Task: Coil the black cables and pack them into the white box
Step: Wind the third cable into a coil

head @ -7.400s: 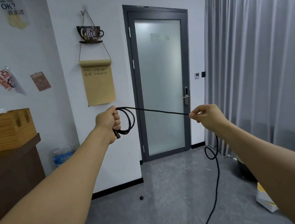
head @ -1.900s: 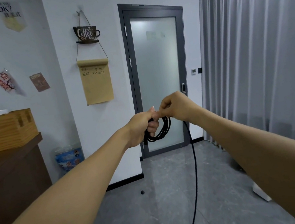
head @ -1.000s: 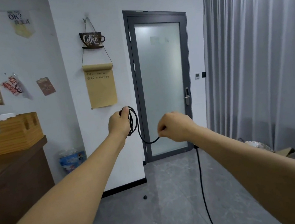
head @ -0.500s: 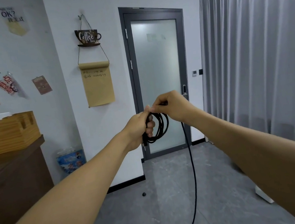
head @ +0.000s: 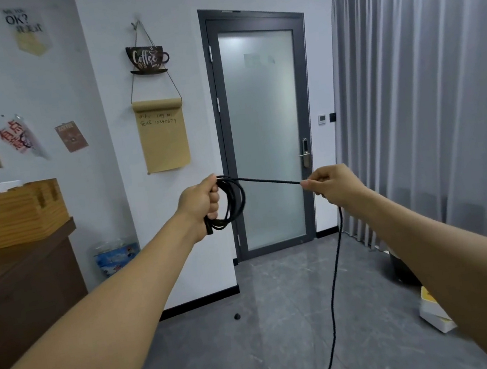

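1. Low on the floor [head: 257, 338], the loose end of the black cable [head: 333, 284] trails off, rising to the right hand [head: 334, 185].
2. That hand's fingers [head: 314, 182] pinch the cable, a taut stretch running across to the left hand [head: 199, 203].
3. The left hand's fingers are curled round a hanging bundle of coils [head: 232, 203].
4. At the right edge lies a white box [head: 436, 315]; beyond stands the frosted door [head: 267, 137].
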